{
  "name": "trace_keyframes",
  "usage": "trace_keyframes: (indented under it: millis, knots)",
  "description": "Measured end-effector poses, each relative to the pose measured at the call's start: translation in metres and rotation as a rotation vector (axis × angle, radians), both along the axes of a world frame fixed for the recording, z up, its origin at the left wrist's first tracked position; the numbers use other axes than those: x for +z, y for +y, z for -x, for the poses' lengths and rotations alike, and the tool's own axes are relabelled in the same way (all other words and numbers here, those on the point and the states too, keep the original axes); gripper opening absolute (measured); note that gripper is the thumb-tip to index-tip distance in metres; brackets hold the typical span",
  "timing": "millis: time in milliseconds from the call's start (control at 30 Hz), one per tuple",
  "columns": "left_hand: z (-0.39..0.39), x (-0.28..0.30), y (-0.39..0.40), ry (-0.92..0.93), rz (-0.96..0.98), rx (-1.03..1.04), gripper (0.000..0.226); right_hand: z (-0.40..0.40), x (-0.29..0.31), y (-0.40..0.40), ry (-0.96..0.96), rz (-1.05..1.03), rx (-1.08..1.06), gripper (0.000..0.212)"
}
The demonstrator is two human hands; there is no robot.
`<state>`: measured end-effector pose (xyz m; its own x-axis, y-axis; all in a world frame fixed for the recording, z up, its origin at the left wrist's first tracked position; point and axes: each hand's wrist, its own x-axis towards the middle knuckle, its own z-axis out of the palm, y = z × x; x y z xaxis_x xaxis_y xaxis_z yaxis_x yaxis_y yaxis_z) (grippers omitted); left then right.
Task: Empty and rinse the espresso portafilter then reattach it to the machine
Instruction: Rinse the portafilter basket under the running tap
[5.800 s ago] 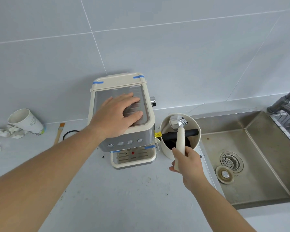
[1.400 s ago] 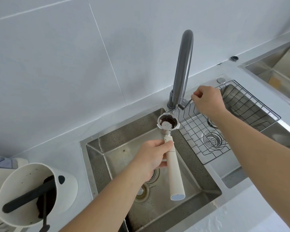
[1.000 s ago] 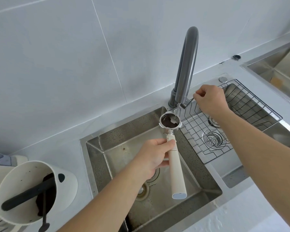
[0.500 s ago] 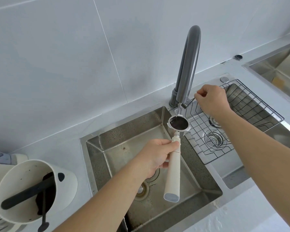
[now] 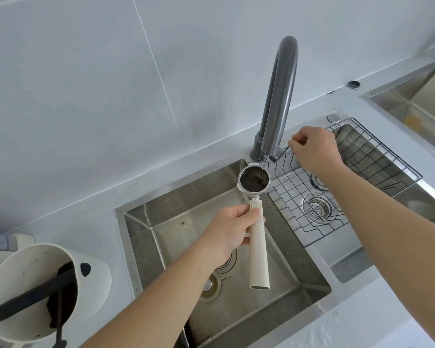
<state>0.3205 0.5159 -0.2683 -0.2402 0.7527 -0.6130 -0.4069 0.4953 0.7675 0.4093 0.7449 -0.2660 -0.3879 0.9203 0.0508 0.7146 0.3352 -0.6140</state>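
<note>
Stainless-steel sink [image 5: 161, 222], left basin, set into a pale worktop [image 5: 362, 327]. Left hand [image 5: 230, 231]: fingers curled shut around the upper end of a cream handle, thumb on top. Held item: portafilter [image 5: 258, 244], metal basket beyond the fingertips, open side up, dark wet residue inside; handle runs back past the palm, free end over the basin floor. Faucet [image 5: 278, 96], grey, arched; its outlet sits just above the basket's far rim, a thin stream of water falling into the basket. Right hand [image 5: 314, 149]: fingers pinched closed on the thin faucet lever [image 5: 284, 150], thumb and forefinger at its tip, just right of the spout. Wire rack [image 5: 362, 172] under and beyond that hand, spanning the right basin, a drain strainer [image 5: 316, 209] visible through it. Knock box [image 5: 35, 292], cream, round, with a black bar across it and dark grounds inside, well left of the left wrist. Tiled wall [image 5: 111, 84] behind.
</note>
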Motion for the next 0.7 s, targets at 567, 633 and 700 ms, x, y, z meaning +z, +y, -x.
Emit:
trace_keyframes:
  millis: [567,633,700]
  knots:
    - [-0.001,0.009,0.008,-0.023,0.185,-0.058,0.02,-0.001,-0.001,0.001,0.007,0.0,-0.006,0.014]
    - [0.002,0.007,0.003,0.083,0.204,-0.09,0.02,-0.001,-0.001,0.0,0.006,0.004,-0.004,0.014]
    - [0.006,0.006,-0.001,0.178,0.206,-0.1,0.022,-0.001,-0.001,0.0,0.008,0.006,0.0,0.014]
